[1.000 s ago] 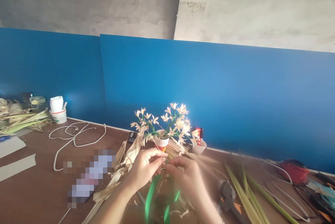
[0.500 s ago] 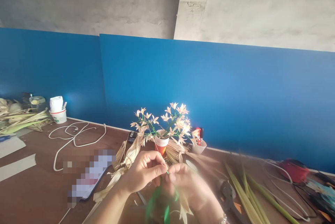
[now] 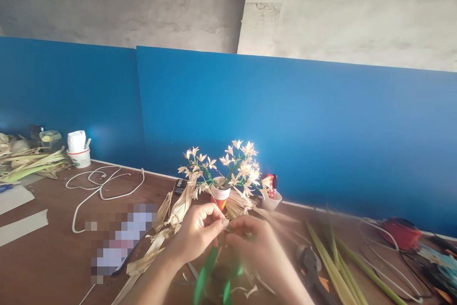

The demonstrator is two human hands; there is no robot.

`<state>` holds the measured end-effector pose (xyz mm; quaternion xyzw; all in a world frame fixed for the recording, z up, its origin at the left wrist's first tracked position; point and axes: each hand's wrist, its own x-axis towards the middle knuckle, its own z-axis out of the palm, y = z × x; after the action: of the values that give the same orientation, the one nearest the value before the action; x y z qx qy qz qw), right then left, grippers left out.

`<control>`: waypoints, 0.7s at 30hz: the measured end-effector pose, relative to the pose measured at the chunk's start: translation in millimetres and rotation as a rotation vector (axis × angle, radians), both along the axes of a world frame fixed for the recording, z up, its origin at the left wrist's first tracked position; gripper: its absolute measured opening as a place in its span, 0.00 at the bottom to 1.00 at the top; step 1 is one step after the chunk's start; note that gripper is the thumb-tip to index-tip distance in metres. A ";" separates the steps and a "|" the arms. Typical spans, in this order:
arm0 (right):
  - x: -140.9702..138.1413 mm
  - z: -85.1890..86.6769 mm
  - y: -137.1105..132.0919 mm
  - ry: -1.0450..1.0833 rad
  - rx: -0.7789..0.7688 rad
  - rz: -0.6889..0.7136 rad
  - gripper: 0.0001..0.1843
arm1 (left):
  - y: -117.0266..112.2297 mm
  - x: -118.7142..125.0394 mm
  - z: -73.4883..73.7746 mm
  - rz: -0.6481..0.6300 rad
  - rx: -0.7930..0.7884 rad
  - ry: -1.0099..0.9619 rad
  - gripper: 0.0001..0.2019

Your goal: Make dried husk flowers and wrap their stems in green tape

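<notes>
My left hand (image 3: 202, 231) is closed in a pinch of thumb and forefinger on a thin pale stem, whose end sticks up above the fingers. Fingertip to fingertip with it, my right hand (image 3: 255, 241) is also pinched, blurred by motion, at a bit of green tape. Below both hands hangs a long green tape (image 3: 205, 276), partly hidden. Just behind the hands stands a paper cup (image 3: 220, 193), red and white, filled with pale star-shaped husk flowers (image 3: 246, 167) on green stems.
Dried corn husks (image 3: 183, 205) lie around the cup. To the left are a phone (image 3: 123, 243) with a blurred screen and a white cable (image 3: 103, 183). Dark-handled pliers or scissors (image 3: 312, 267), green leaf strips (image 3: 333, 262) and a red object (image 3: 402, 233) lie right. A blue partition (image 3: 285, 119) stands behind.
My right hand has turned and its fingers now lie more level against my left fingertips. The hanging green tape has swung slightly. My left hand has barely moved.
</notes>
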<state>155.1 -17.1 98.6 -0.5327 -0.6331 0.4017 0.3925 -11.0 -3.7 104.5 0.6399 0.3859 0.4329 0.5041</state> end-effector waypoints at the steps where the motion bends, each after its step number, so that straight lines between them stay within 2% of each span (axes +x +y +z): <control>1: -3.2 -0.3 -1.3 -0.115 0.133 -0.079 0.04 | 0.4 1.8 -0.1 0.017 -0.003 -0.007 0.13; 4: -13.1 -3.9 -3.9 -0.364 0.518 -0.218 0.04 | 1.2 5.6 0.0 0.082 -0.036 -0.018 0.13; 7: -20.6 -6.3 -5.4 -0.460 0.731 -0.298 0.06 | 2.5 8.2 -2.8 0.137 -0.052 0.009 0.14; 13: -26.5 -8.2 -2.3 -0.485 0.867 -0.400 0.12 | 7.1 13.8 -14.6 0.198 -0.076 0.040 0.13; 19: -27.0 -10.7 -0.9 -0.446 0.883 -0.391 0.12 | 10.1 4.6 -9.5 0.078 -0.180 0.016 0.11; 21: -27.0 -10.6 -1.1 -0.468 0.879 -0.394 0.12 | 9.6 2.4 -8.4 0.079 -0.180 0.028 0.10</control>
<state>128.1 -18.2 88.0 -0.5022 -0.7002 -0.1121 0.4950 -8.6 6.0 96.1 0.5823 0.4552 0.4068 0.5368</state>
